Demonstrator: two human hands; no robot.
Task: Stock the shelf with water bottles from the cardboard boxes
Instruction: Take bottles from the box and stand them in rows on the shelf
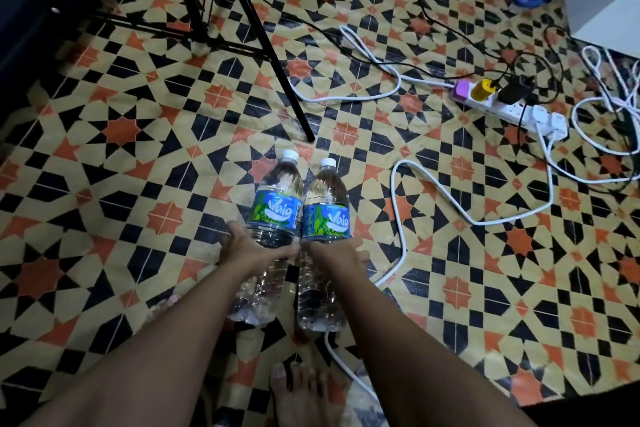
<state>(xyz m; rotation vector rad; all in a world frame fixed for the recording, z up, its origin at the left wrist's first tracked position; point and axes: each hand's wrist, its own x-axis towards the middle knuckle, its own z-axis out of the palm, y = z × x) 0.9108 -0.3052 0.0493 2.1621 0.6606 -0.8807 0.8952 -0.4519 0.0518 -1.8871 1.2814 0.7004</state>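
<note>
As both arms reach forward, left hand (257,248) grips left bottle (275,210), right hand (338,252) grips right bottle (327,217).

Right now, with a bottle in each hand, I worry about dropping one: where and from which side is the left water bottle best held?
Probably round the mid-body just below the blue label, where the left hand grips the left water bottle, coming from its outer left side: the right water bottle crowds its inner side, and the round body lets fingers wrap it.
</note>
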